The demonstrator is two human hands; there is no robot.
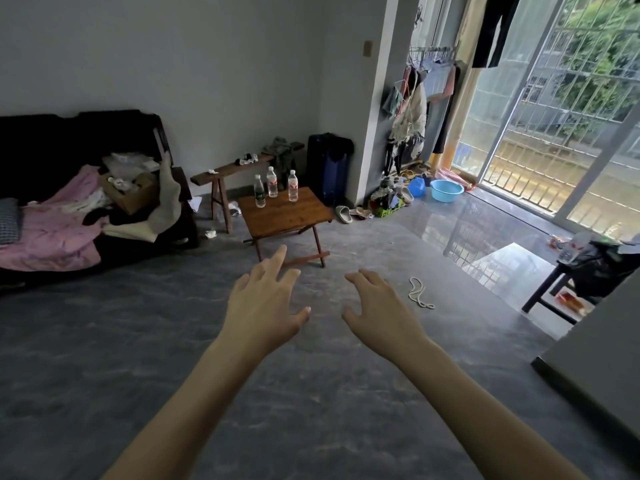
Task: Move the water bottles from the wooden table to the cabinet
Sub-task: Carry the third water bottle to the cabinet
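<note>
A wooden table [292, 216] is stood on the grey floor [242, 375]. Three bottles are set upright along its far edge: one [259, 191] at ten o'clock, one [272, 182] at eleven, one [293, 186] at twelve. The near half is left bare.

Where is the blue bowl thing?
The blue basin sits on the floor at the right of the head view, by the sliding glass door, beside a blue bag.
</note>
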